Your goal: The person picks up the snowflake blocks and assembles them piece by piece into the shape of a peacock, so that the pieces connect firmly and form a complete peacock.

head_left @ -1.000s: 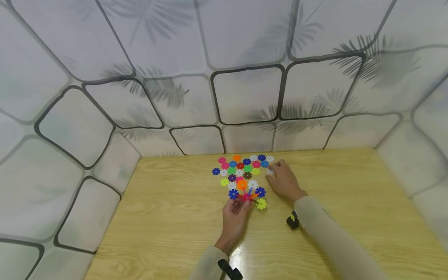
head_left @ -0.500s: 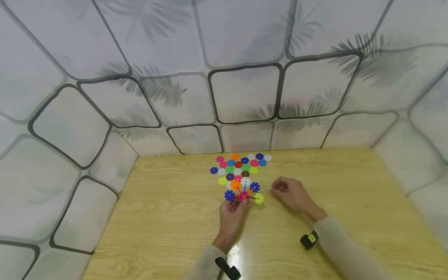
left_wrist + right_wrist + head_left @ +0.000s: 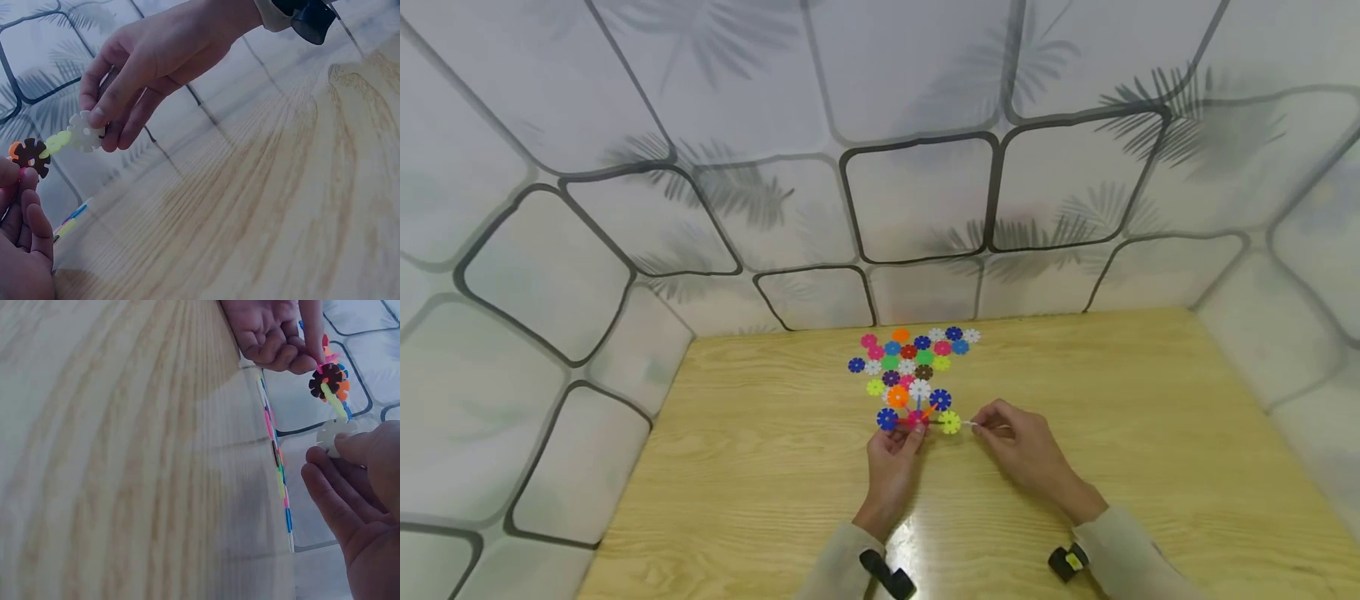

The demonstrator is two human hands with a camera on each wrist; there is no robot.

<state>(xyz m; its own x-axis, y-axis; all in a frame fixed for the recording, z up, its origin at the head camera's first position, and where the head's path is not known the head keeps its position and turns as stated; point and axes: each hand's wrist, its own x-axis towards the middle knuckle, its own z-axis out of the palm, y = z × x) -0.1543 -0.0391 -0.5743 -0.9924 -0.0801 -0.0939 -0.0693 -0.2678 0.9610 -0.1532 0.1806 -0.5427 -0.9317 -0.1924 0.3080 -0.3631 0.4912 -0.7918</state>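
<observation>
Near the middle, the left hand (image 3: 891, 475) pinches a joined disc cluster (image 3: 917, 417); rightward, the right hand (image 3: 1028, 443) pinches a white disc (image 3: 81, 132) against its yellow disc (image 3: 951, 422), above a wood-grain table (image 3: 737, 483) before a leaf-patterned wall (image 3: 925, 204).

The disc (image 3: 79, 132) in my right grip (image 3: 1026, 442) is white; my left grip (image 3: 892, 471) has a pink, red, orange, blue, white, yellow, brown cluster (image 3: 917, 417). Counter (image 3: 737, 467): yellowish wood grain; wall (image 3: 925, 204): grey fronds (image 3: 1165, 117).

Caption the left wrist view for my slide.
Left hand holds a disc cluster; right hand pinches a white disc beside its yellow disc.
</observation>
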